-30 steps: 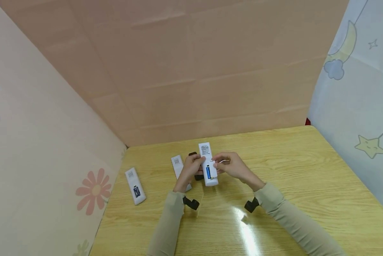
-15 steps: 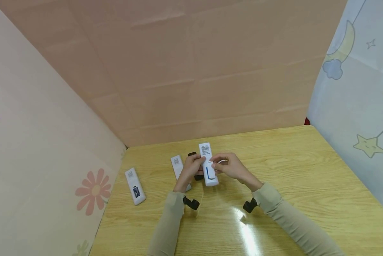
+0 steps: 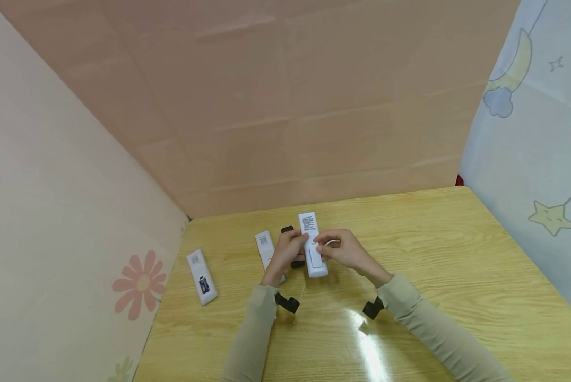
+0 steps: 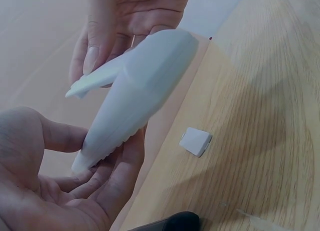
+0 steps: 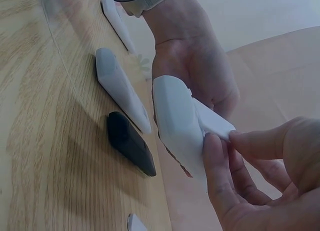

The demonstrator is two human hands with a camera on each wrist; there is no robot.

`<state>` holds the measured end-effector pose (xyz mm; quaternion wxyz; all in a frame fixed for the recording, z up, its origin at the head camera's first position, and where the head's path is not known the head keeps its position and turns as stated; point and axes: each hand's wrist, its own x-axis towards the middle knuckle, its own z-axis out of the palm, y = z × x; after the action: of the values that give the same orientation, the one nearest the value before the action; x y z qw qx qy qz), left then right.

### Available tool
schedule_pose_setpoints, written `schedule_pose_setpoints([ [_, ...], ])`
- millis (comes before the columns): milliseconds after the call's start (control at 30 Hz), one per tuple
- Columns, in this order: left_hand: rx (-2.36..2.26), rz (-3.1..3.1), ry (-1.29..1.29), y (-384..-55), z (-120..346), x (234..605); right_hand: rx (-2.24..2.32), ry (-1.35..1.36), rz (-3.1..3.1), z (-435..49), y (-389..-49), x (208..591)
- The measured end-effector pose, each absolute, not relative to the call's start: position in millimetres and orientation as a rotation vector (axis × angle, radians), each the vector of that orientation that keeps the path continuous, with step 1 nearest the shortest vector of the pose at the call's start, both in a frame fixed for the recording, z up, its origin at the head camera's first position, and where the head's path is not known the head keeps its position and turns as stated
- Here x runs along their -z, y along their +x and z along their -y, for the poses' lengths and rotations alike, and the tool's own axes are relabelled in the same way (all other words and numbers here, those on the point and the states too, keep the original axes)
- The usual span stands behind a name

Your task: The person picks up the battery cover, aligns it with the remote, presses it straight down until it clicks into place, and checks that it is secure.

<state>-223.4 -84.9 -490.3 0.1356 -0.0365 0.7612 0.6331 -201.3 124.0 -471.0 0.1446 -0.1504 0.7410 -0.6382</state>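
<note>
Above the table, my left hand (image 3: 287,250) grips a white remote control (image 3: 307,220), its printed back facing up in the head view. Thumb on one side and fingers beneath hold it in the left wrist view. My right hand (image 3: 346,250) pinches the white battery cover (image 3: 316,258) between thumb and fingers. One end of the cover (image 4: 100,80) meets the remote near its lower end; the pinched end stands away from the back at an angle, as the right wrist view also shows. The cover hides the battery compartment.
On the wooden table (image 3: 433,254), a white remote (image 3: 202,278) with its battery compartment uncovered lies at left. Another white remote (image 3: 264,245) and a black remote (image 3: 287,229) lie partly behind my left hand. A small white cover (image 4: 196,141) lies beneath the held remote.
The battery cover has shifted left over the compartment, hiding the blue battery that showed one second ago. Both hands keep nearly the same place; the remote has moved slightly right.
</note>
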Motion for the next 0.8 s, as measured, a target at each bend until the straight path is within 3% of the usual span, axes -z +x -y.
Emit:
schedule_pose_setpoints([
  [800,-1.823,-2.199,-0.105,-221.5,83.1,488.5,1.735,-0.459,-2.342,-120.5,-202.7,476.5],
])
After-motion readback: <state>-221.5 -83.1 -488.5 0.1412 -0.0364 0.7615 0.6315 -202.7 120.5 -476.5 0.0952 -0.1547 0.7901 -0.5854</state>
